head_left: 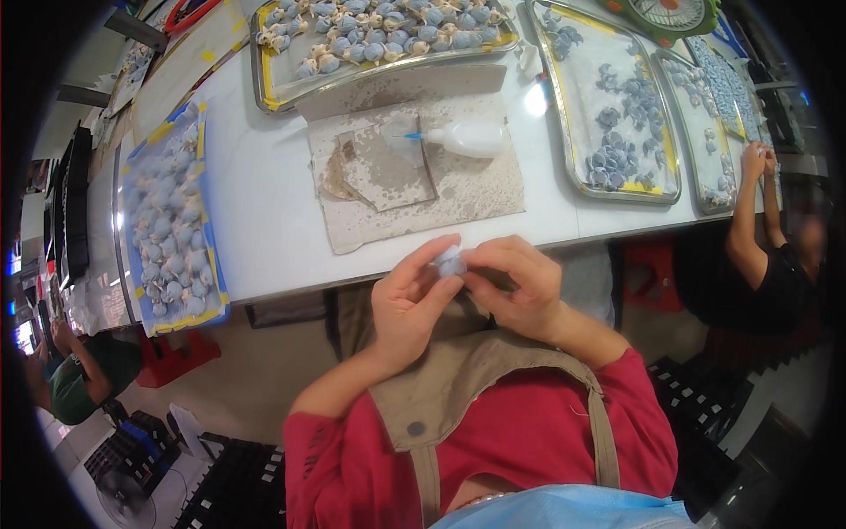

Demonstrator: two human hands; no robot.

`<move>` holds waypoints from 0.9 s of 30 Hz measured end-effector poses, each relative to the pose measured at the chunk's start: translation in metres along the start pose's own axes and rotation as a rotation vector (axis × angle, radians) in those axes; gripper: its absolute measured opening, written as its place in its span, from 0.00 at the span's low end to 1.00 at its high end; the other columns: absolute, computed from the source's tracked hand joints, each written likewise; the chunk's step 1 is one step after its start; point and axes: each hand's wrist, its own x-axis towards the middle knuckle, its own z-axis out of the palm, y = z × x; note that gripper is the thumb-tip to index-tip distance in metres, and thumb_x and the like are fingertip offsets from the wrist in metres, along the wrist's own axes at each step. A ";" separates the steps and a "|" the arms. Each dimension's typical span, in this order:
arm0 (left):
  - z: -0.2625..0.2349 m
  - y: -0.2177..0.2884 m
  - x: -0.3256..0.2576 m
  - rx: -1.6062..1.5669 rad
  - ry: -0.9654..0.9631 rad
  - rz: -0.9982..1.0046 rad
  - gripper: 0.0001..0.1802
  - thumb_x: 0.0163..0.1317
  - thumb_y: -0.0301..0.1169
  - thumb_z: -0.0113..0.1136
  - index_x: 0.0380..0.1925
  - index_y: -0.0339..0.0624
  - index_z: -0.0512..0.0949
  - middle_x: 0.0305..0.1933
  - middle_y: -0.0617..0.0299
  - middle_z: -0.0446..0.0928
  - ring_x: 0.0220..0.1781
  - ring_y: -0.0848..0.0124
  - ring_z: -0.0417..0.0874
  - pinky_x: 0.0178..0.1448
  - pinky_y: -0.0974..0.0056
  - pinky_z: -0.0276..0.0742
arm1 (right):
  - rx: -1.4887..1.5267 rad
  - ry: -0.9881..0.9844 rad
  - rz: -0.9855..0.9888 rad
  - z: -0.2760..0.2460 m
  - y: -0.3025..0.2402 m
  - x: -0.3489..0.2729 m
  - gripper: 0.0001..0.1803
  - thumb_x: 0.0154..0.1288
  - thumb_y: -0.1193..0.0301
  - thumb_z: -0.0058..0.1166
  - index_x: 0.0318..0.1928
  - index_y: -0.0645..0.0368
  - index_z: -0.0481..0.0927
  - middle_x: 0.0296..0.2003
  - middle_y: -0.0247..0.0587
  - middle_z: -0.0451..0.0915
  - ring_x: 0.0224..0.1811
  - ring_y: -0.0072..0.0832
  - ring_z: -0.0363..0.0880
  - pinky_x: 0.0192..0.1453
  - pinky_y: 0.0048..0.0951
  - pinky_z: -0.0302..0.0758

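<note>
Both hands work at the near edge of a white table [251, 189], above the wearer's lap. The left hand [407, 295] pinches a small grey-blue piece [450, 264] between thumb and forefinger; the right hand [526, 286] closes thumb and forefinger on the right side of the same piece. The piece is partly covered by the fingertips, and its exact form cannot be told. Just beyond the hands lies a spotted cardboard sheet [485, 194], bearing a clear plate [401, 181] and, to its right, a white squeeze bottle [476, 138] on its side, its blue nozzle [412, 136] pointing left over the plate. On the far side, a metal tray [258, 69] contains many grey-blue and cream figurines [374, 40]. To the left, a blue tray [220, 298] carries rounded grey-blue figurines [172, 234]. To the right, a paper-lined tray [630, 196] holds loose, curved grey-blue shells [610, 165]; a green fan [667, 13] stands at far right. At right, a co-worker [749, 264] has both hands raised together over the table edge.
</note>
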 end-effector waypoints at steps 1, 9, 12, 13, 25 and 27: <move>0.000 -0.001 0.000 0.003 0.003 0.011 0.24 0.59 0.17 0.55 0.56 0.33 0.66 0.46 0.62 0.73 0.40 0.82 0.72 0.46 0.76 0.69 | 0.008 -0.007 0.004 0.000 0.001 -0.001 0.14 0.47 0.83 0.62 0.37 0.60 0.80 0.33 0.41 0.79 0.31 0.28 0.80 0.32 0.22 0.77; 0.008 -0.001 0.002 -0.026 0.036 0.016 0.23 0.58 0.16 0.56 0.55 0.32 0.67 0.49 0.60 0.73 0.41 0.81 0.73 0.45 0.75 0.71 | 0.131 0.027 0.060 -0.001 0.001 -0.003 0.14 0.47 0.83 0.62 0.37 0.60 0.79 0.34 0.41 0.79 0.34 0.28 0.80 0.34 0.23 0.77; 0.005 -0.003 0.002 -0.016 0.005 0.003 0.24 0.58 0.16 0.57 0.55 0.32 0.67 0.48 0.61 0.73 0.41 0.81 0.73 0.45 0.76 0.71 | 0.135 -0.011 0.027 -0.002 0.008 -0.004 0.13 0.47 0.83 0.61 0.36 0.61 0.78 0.35 0.41 0.79 0.36 0.27 0.79 0.37 0.24 0.77; 0.004 -0.003 0.001 -0.009 0.007 0.006 0.24 0.58 0.16 0.57 0.55 0.32 0.67 0.47 0.62 0.73 0.40 0.82 0.73 0.45 0.76 0.70 | 0.169 -0.016 0.065 -0.003 0.008 -0.004 0.13 0.47 0.83 0.61 0.36 0.62 0.78 0.35 0.42 0.79 0.36 0.27 0.79 0.37 0.23 0.77; 0.000 -0.002 0.000 0.139 -0.019 -0.001 0.22 0.59 0.19 0.57 0.55 0.34 0.70 0.27 0.74 0.65 0.26 0.86 0.58 0.30 0.80 0.56 | 0.213 -0.015 0.155 -0.003 0.005 -0.006 0.12 0.46 0.83 0.61 0.34 0.62 0.78 0.33 0.42 0.79 0.33 0.28 0.80 0.37 0.23 0.77; -0.001 -0.003 0.001 0.180 -0.026 0.012 0.22 0.59 0.20 0.57 0.55 0.34 0.70 0.28 0.73 0.65 0.26 0.86 0.59 0.30 0.80 0.57 | 0.207 0.009 0.148 -0.001 0.004 -0.005 0.11 0.46 0.83 0.61 0.34 0.63 0.78 0.33 0.42 0.79 0.33 0.28 0.80 0.37 0.23 0.77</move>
